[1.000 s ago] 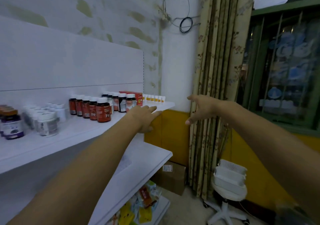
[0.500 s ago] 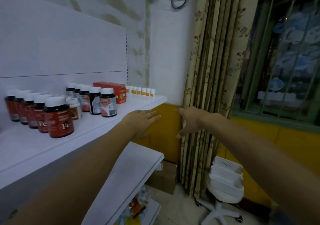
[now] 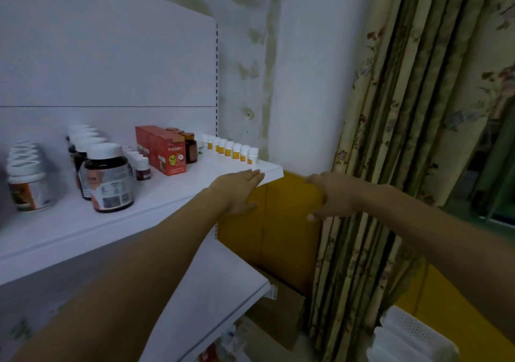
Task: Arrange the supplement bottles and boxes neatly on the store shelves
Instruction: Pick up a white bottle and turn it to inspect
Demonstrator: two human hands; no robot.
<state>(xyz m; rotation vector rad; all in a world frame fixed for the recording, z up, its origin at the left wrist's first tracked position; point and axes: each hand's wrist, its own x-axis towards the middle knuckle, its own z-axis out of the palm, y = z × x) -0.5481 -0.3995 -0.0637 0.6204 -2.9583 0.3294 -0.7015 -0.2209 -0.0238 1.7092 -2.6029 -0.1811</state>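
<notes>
A white shelf (image 3: 172, 200) carries dark supplement bottles with white caps (image 3: 110, 177), red boxes (image 3: 165, 150), brown jars behind them (image 3: 191, 150) and a row of several small white bottles with yellow labels (image 3: 232, 150) along its right end. My left hand (image 3: 237, 189) lies flat at the shelf's front edge, fingers together and stretched out, holding nothing. My right hand (image 3: 326, 194) hovers just past the shelf's right corner, fingers loosely curled downward, with nothing in it.
A lower white shelf (image 3: 217, 286) juts out below. A floral curtain (image 3: 390, 138) hangs at the right, before a yellow wall panel (image 3: 278, 222). White baskets (image 3: 409, 336) and a cardboard box (image 3: 278, 314) stand on the floor.
The view has moved right and closer to the shelf's end. My left hand has slid further along the shelf edge towards the corner; my right hand stays near the corner.
</notes>
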